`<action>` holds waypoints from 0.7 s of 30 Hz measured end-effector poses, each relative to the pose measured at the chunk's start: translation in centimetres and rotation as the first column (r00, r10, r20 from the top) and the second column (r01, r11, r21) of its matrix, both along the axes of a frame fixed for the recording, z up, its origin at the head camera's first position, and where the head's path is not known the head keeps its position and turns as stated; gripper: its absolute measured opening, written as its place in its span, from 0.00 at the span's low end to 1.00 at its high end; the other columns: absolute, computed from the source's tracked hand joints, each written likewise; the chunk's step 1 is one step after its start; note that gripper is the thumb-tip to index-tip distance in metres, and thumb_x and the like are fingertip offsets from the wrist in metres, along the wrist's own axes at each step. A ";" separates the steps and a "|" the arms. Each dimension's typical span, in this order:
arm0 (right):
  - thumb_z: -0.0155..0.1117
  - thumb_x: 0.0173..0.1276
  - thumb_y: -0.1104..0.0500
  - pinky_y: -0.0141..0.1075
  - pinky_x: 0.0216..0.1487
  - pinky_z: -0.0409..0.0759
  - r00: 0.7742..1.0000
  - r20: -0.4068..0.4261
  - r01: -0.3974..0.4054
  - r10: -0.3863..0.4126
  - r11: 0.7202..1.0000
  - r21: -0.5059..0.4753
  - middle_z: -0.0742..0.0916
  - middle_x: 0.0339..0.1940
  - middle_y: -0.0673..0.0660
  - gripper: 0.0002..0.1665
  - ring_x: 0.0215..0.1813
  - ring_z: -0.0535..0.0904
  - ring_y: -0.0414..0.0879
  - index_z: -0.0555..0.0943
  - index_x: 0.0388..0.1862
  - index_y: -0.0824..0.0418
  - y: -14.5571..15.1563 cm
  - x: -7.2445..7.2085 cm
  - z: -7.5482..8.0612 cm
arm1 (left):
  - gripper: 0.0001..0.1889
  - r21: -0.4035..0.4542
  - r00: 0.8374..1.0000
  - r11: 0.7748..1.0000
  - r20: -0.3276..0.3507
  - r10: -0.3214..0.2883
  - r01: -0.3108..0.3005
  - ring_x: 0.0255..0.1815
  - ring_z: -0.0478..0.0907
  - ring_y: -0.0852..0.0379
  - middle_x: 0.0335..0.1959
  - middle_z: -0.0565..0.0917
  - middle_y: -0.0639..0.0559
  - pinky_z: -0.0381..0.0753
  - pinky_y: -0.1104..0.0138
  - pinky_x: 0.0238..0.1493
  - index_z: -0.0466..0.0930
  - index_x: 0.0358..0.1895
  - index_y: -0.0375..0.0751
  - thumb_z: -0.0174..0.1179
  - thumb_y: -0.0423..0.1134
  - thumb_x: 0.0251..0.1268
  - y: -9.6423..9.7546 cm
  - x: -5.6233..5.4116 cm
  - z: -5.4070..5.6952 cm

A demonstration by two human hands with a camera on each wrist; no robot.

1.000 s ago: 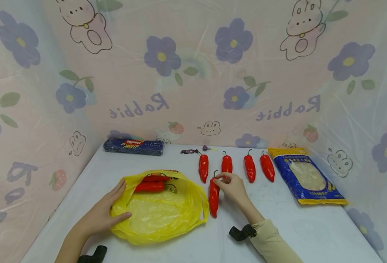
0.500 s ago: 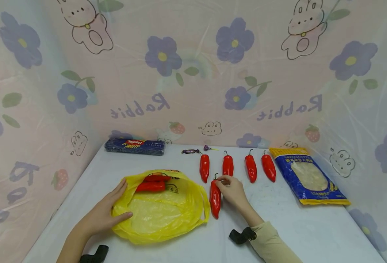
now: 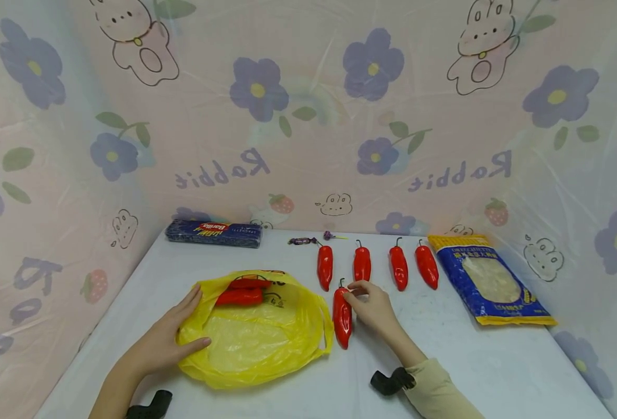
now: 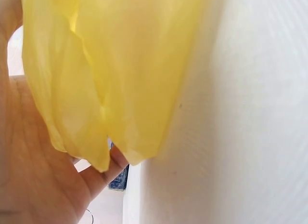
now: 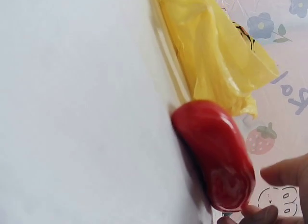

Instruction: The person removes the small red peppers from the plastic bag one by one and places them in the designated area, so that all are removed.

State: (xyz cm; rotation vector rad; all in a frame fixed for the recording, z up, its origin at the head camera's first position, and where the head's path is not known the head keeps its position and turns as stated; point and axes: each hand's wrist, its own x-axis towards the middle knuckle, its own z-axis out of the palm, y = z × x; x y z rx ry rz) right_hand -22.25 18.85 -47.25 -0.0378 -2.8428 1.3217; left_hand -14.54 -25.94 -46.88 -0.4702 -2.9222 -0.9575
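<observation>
Head view: left hand (image 3: 169, 337) spread against crinkled plastic bag (image 3: 287, 355), right hand (image 3: 374, 307) (loosely parted) at glossy, tapered pepper (image 3: 342, 323)

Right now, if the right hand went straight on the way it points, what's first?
The nearest red chili pepper, immediately ahead of the right hand; whether they already touch is hard to tell. Past it, the line seems to run toward the back row's leftmost pepper.

Curtained booth (image 3: 36, 233), apparently: rabbit-print sheeting (image 3: 308, 151), white table (image 3: 497, 366).
</observation>
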 end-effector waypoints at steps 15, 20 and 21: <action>0.79 0.66 0.50 0.40 0.38 0.90 1.000 0.014 -0.022 0.022 0.999 0.027 0.87 0.45 0.59 0.31 0.42 0.81 0.50 0.79 0.63 0.60 0.0 0.6 -0.1 | 0.53 0.013 1.000 1.000 -0.005 -0.012 0.012 0.82 0.56 0.24 0.87 0.53 0.37 0.62 0.27 0.74 0.56 0.84 0.34 0.71 0.58 0.66 -0.3 0.0 -0.2; 0.77 0.67 0.49 0.39 0.39 0.90 1.000 0.012 -0.002 0.001 0.999 0.034 0.86 0.46 0.59 0.32 0.43 0.80 0.50 0.78 0.64 0.61 0.0 0.2 -0.1 | 0.53 0.005 1.000 1.000 -0.010 -0.011 0.011 0.81 0.57 0.24 0.87 0.53 0.36 0.62 0.27 0.73 0.56 0.84 0.33 0.71 0.59 0.66 -0.3 0.0 -0.2; 0.77 0.67 0.49 0.38 0.38 0.89 1.000 0.009 0.000 -0.001 0.999 0.034 0.86 0.46 0.59 0.32 0.42 0.80 0.50 0.78 0.64 0.61 0.0 0.1 0.0 | 0.53 0.004 1.000 1.000 -0.009 -0.009 0.009 0.81 0.57 0.25 0.87 0.53 0.37 0.62 0.28 0.73 0.56 0.84 0.34 0.71 0.59 0.66 -0.2 0.0 -0.2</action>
